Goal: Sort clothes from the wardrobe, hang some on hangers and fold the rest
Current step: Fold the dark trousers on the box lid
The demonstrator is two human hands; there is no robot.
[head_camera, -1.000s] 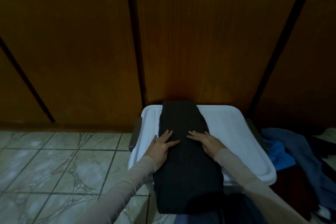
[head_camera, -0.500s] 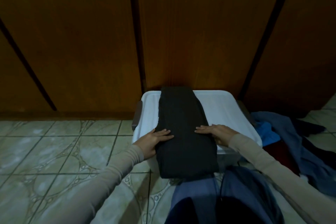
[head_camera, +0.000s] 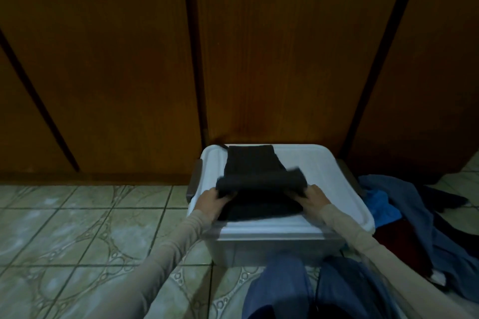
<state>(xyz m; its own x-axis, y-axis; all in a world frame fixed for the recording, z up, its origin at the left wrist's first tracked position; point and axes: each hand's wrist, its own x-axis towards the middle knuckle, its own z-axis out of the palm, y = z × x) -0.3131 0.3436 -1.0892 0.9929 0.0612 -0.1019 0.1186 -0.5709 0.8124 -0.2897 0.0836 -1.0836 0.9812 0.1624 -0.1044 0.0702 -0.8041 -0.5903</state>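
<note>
Where both palms lay flat on the long dark garment (head_camera: 259,184) a moment ago, the left hand (head_camera: 210,201) and right hand (head_camera: 315,197) now grip its near end, folding it back atop the white bin lid (head_camera: 324,176); this fold is nearly done.

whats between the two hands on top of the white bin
In the head view, the dark garment spans the whole stretch between the left hand and right hand; each grips one end of its fold above the bin lid.

long beige sleeves (head_camera: 166,248) to wrists; blue trousers (head_camera: 280,290).
</note>
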